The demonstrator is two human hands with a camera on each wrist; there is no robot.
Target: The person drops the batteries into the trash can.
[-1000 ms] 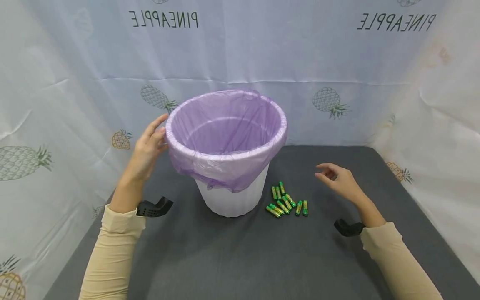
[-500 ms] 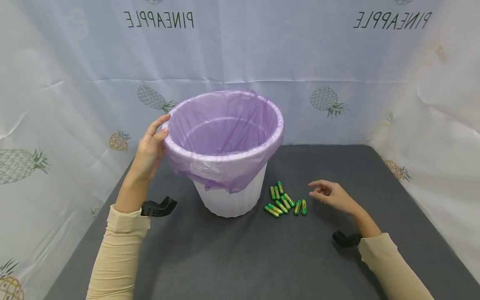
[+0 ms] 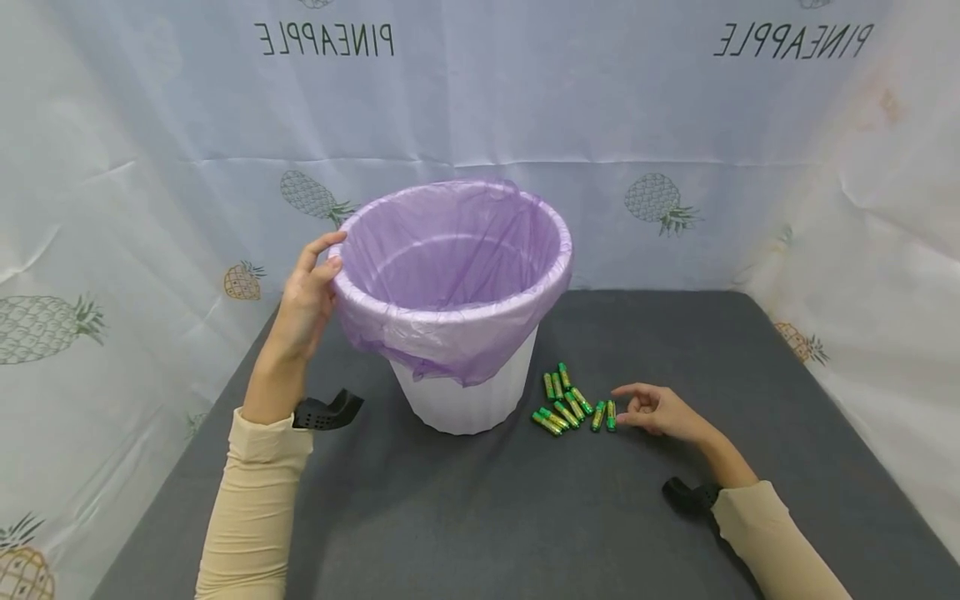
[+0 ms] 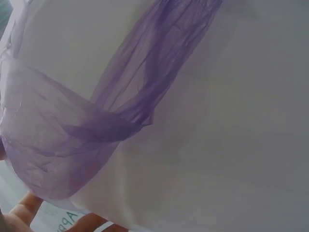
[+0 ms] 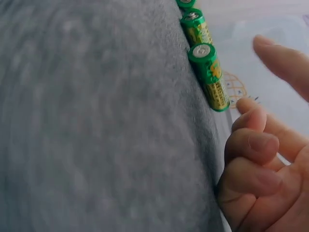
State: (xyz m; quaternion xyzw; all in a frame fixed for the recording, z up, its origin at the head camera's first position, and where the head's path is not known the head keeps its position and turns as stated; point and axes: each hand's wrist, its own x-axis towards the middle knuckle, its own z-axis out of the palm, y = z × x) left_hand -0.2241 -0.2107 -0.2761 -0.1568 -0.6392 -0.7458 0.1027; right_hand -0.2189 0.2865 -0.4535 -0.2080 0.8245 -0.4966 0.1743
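Observation:
In the head view, a white trash can (image 3: 480, 400) stands on the table, lined with a purple plastic bag (image 3: 450, 333) folded over its rim. My left hand (image 3: 300, 304) rests against the left side of that rim, its thumb and forefinger touching the edge. Several green and gold batteries (image 3: 573, 402) lie to the right of the can. Beside the rightmost battery (image 3: 611, 415) is my right hand (image 3: 663, 414), thumb and forefinger apart and the other fingers curled. The right wrist view shows that battery (image 5: 210, 77) close to the fingers, with nothing held.
A dark grey cloth (image 3: 480, 517) covers the table. White curtains (image 3: 480, 100) with printed pineapples hang behind and on both sides. Each wrist carries a black camera mount (image 3: 327, 410).
My left hand has moved right onto the can's rim. My right hand has come down and left to the rightmost battery. The can and batteries stay put.

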